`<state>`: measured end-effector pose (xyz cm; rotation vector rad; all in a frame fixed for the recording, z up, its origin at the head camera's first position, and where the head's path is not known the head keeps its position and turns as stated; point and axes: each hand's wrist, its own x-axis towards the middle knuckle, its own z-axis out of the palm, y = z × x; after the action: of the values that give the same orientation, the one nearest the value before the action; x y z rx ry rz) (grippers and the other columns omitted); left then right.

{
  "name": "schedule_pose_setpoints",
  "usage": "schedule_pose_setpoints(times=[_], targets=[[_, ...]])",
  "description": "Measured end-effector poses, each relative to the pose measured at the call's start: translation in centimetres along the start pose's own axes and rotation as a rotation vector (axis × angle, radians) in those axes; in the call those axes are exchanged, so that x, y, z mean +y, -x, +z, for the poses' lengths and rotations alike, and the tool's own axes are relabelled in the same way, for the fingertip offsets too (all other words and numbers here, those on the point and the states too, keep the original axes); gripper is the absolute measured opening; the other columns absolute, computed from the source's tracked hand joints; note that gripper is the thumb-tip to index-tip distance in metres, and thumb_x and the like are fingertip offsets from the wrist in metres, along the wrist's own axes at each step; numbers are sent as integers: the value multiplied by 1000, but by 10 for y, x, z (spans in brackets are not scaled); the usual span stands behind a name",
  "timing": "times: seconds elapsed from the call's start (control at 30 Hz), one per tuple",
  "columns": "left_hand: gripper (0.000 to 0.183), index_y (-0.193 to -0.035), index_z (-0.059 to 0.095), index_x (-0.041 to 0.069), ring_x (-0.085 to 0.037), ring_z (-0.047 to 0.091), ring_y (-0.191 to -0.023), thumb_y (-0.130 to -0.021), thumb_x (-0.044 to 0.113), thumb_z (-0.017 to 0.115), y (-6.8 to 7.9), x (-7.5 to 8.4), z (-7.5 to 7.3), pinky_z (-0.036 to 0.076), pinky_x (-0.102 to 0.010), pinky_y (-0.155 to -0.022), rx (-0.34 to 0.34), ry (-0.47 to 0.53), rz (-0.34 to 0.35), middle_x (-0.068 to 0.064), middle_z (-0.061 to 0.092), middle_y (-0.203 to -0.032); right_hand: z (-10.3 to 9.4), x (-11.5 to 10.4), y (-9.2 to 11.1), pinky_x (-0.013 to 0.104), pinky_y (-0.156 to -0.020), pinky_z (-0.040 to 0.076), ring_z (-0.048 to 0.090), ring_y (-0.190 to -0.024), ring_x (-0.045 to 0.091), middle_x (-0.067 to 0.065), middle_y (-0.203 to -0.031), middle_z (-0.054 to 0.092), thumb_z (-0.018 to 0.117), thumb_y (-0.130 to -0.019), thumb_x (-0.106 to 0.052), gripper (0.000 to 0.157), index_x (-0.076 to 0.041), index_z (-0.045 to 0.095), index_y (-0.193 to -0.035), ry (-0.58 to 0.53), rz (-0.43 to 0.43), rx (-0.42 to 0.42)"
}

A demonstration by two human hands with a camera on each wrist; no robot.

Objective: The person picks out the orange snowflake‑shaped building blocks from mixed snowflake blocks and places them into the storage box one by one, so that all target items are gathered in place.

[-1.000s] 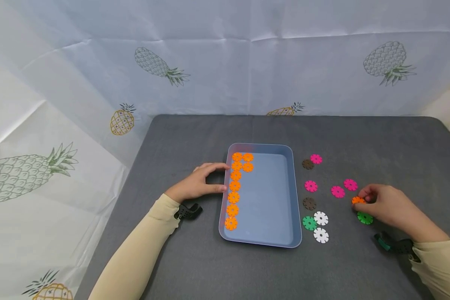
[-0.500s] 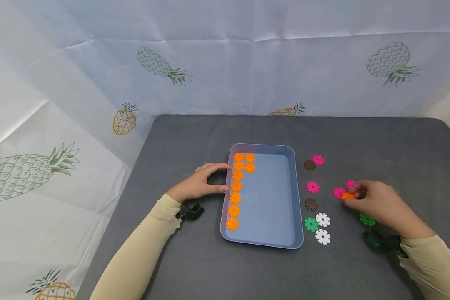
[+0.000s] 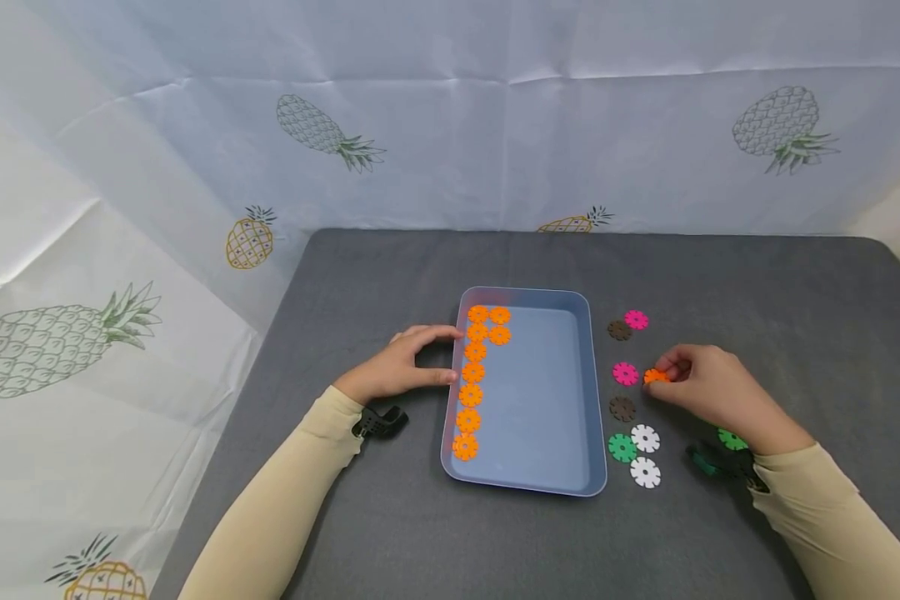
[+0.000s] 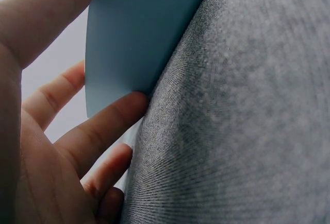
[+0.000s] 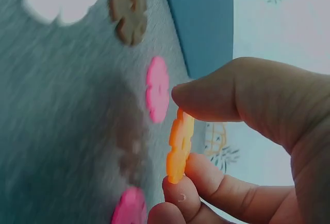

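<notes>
My right hand (image 3: 708, 392) pinches an orange notched disc (image 3: 656, 377) between thumb and fingers, just right of a pink disc (image 3: 625, 374). The right wrist view shows the orange disc (image 5: 180, 144) standing on edge in that pinch, above the cloth. At the left wall of the blue-grey tray (image 3: 543, 408), my left hand (image 3: 401, 367) rests with fingers extended, fingertips against the outside. Those fingers (image 4: 103, 128) lie along the tray wall (image 4: 136, 33) in the left wrist view. Inside the tray, orange discs (image 3: 470, 395) form a left column, with two more beside its top.
Right of the tray lie a pink disc (image 3: 636, 320), brown discs (image 3: 619, 330), a green disc (image 3: 622, 448) and white discs (image 3: 646, 472). Another green disc (image 3: 732, 439) is partly behind the right wrist. A grey cloth (image 3: 390, 275) covers the table; a pineapple-print sheet (image 3: 435, 150) hangs behind.
My right hand has moved left toward the tray with the orange disc, passing over two pink discs, now hidden behind it in the head view. The left hand stays at the tray.
</notes>
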<state>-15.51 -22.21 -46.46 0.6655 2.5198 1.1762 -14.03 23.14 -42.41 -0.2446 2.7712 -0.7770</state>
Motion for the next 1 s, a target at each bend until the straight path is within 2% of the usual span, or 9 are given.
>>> schedule_pose_setpoints(times=[0.33,0.53,0.8,1.0], targets=[[64,-151,55,28,-23,40,-145,-94,39,80,0,0,1,20,-56,-121,4,-5,9,5,53,-152,4,-26,-12,31,-65,49,59,-79,18,6,-90,68,83,-88,-26,35,2,69,-104,-44,-50,-9],[64,-151,55,27,-22,41,-144,-93,40,80,0,-1,1,21,-55,-120,10,-16,15,5,54,-152,2,-40,-18,34,-71,52,62,-84,20,9,-94,69,82,-89,-27,39,4,70,-108,-58,-61,-3],[64,-151,55,29,-21,40,-145,-93,40,81,1,-1,1,20,-55,-120,11,-5,15,7,54,-152,-1,-62,-30,34,-71,52,63,-86,22,10,-95,70,81,-91,-28,37,2,71,-110,-58,-90,20],[64,-151,55,29,-20,40,-144,-93,40,81,1,0,0,21,-54,-120,13,-9,12,7,54,-151,-1,-82,-38,35,-72,53,62,-87,24,10,-97,70,78,-92,-24,31,1,72,-109,-67,-101,21]])
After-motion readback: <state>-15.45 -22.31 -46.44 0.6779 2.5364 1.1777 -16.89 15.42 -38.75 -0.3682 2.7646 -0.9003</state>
